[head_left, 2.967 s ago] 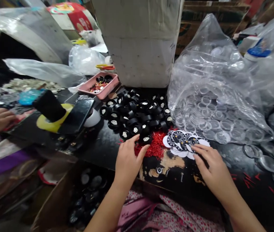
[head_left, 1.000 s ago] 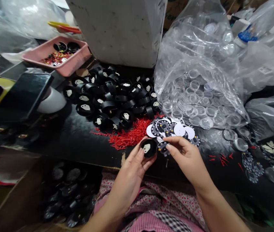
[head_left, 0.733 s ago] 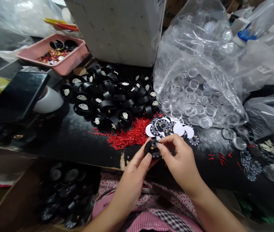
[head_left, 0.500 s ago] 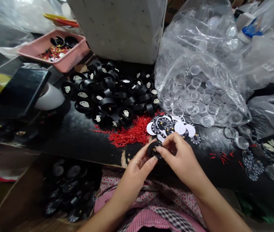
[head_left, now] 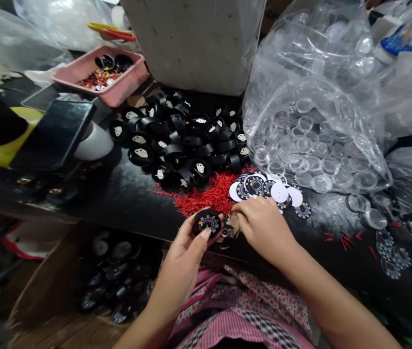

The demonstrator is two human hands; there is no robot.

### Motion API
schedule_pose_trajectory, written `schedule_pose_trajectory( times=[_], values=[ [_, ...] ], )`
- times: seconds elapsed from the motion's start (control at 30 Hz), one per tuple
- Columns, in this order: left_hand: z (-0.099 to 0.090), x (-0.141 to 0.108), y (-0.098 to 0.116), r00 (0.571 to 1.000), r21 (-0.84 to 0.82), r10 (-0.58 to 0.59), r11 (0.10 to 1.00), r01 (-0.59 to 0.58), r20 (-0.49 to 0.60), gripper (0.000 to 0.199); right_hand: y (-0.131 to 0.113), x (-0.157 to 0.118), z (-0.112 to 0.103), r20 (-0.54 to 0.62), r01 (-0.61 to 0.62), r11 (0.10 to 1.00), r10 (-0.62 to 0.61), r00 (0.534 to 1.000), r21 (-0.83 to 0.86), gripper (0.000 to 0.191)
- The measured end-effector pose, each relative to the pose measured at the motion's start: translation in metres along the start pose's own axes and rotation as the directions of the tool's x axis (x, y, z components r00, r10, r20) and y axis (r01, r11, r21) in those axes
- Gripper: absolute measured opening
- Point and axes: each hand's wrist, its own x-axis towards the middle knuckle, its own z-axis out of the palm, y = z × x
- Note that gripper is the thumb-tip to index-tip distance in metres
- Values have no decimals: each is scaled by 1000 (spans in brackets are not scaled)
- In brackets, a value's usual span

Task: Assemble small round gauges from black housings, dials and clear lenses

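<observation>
My left hand (head_left: 187, 249) holds a round black dial piece (head_left: 208, 222) near the bench's front edge, its printed face up and my thumb on its rim. Just right of it, my right hand (head_left: 259, 225) is closed at the fingertips beside a small metal part (head_left: 225, 233); what it pinches, if anything, is too small to make out. Behind my hands lie a heap of red pointers (head_left: 209, 194) and a pile of printed discs (head_left: 257, 185), some with white backs up. Black round cases (head_left: 177, 140) are heaped farther back.
A clear bag of transparent rings (head_left: 315, 145) lies at the right, with loose rings (head_left: 375, 219) beside it. At the left are a phone (head_left: 55, 133) and a pink tray (head_left: 133, 77). Below the bench, a box (head_left: 33, 286) holds black pieces. A grey panel (head_left: 195, 43) stands behind.
My hands have moved apart. The dial piece is now left of its earlier place in my left hand, with its face visible, and my right hand is off it. The whole view has shifted.
</observation>
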Motion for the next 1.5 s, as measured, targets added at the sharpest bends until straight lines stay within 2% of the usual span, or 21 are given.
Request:
schedule_pose_trajectory(
  times=[0.07,0.13,0.37,0.57,0.67,0.8,0.93,1.17,1.27,1.33,1.4,1.5],
  values=[
    [4,2,2,1000,-127,-9,992,8,-9,24,0,9,4,35,55,985,-50,998,-162,14],
    [7,3,3,1000,-181,-16,983,13,-17,24,0,12,6,47,87,968,-78,996,-235,13],
    [6,2,-1,998,-199,-30,980,17,-62,29,1,9,6,49,103,963,-94,994,-250,12],
    [3,0,-2,999,-226,-2,974,-9,-49,24,-2,15,8,75,125,947,-108,991,-295,15],
    [7,-1,-2,999,-237,-16,971,7,-35,24,-4,11,5,65,88,981,-78,995,-170,16],
    [15,0,-1,1000,-244,-26,970,25,-2,23,-4,0,3,-12,54,998,-54,998,33,10],
    [18,3,1,999,-255,1,967,8,37,25,-1,-9,2,-70,60,996,-56,996,64,12],
    [18,5,3,998,-275,7,961,8,56,23,1,-13,-3,-102,27,990,-13,995,140,12],
    [17,7,4,1000,-262,26,965,-21,15,30,-1,-16,-5,-116,16,968,13,993,249,14],
    [18,10,3,999,-215,32,976,-35,-20,38,-2,-17,-7,-112,17,924,28,993,381,12],
    [21,12,-2,1000,-124,10,992,-10,-1,38,-5,-18,-9,-100,14,885,37,994,466,12],
    [26,15,-9,997,-6,-14,1000,14,76,29,-7,-17,-10,-80,-17,894,59,995,448,14]
  ],
)
